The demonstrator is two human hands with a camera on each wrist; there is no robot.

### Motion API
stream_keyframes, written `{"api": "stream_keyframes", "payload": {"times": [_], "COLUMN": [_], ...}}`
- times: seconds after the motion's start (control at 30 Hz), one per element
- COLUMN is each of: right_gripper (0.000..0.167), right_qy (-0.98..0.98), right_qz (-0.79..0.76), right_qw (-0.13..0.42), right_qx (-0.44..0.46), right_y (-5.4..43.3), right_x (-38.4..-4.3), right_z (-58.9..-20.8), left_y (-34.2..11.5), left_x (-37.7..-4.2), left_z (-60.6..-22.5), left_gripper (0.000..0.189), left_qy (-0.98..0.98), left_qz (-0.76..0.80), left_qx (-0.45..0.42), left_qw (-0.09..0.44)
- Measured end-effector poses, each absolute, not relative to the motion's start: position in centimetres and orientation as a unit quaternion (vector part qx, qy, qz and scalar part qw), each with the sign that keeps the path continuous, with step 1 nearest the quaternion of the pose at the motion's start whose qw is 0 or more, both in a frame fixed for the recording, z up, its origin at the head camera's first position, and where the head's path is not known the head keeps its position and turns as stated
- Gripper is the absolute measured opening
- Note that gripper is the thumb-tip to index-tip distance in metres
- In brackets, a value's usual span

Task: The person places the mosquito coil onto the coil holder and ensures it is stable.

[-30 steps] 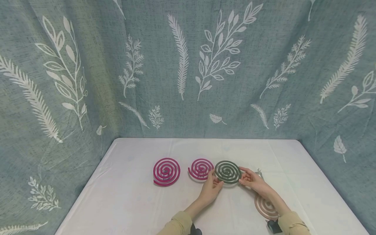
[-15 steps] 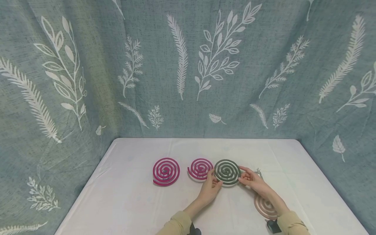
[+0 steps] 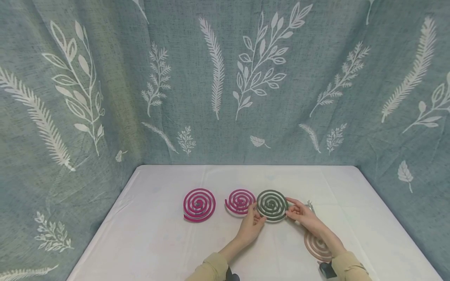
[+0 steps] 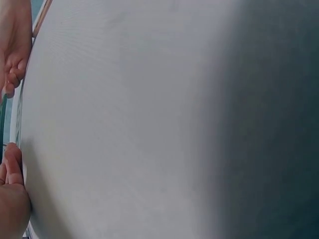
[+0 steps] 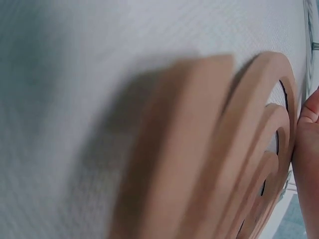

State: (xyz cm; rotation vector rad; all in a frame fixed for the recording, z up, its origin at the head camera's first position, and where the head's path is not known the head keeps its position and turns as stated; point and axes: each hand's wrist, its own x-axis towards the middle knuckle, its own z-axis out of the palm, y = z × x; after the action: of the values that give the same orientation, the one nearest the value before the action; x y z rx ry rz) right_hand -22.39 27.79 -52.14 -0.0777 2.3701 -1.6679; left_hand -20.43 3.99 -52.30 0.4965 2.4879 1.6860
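Observation:
A dark green mosquito coil [image 3: 272,205] is held between both hands in the head view, its flat spiral tilted toward me. My left hand [image 3: 250,226] pinches its lower left edge. On the right edge, the fingers and thumb of my right hand [image 3: 305,215] grip it. A thin green edge of the coil shows at the far left of the left wrist view. Just left of the green coil lies a magenta coil [image 3: 240,201], partly covered by my left fingertips. Another magenta coil [image 3: 199,205] lies farther left.
A brown coil [image 3: 317,246] lies under my right forearm, partly hidden by it; in the right wrist view this coil [image 5: 199,134] looms large. A small thin metallic piece [image 3: 310,205] lies behind my right hand. A leaf-patterned curtain [image 3: 225,86] hangs behind the white table [image 3: 151,242].
The green coil has tilted up, so its face turns more toward me and looks rounder. Both hands keep nearly the same place and grip.

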Motion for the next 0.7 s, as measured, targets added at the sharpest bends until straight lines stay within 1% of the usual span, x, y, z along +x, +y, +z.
{"api": "stream_keyframes", "payload": {"times": [0.7], "right_gripper": [0.064], "right_qy": [0.815], "right_qz": [-0.566], "right_qw": [0.119], "right_qx": [-0.026], "right_y": [27.73], "right_x": [-22.03], "right_z": [-51.53], "left_y": [3.43], "left_x": [-19.72], "left_z": [-51.67], "left_gripper": [0.06], "left_qy": [0.814], "left_qz": [0.552], "left_qx": [0.172], "left_qw": [0.054]}}
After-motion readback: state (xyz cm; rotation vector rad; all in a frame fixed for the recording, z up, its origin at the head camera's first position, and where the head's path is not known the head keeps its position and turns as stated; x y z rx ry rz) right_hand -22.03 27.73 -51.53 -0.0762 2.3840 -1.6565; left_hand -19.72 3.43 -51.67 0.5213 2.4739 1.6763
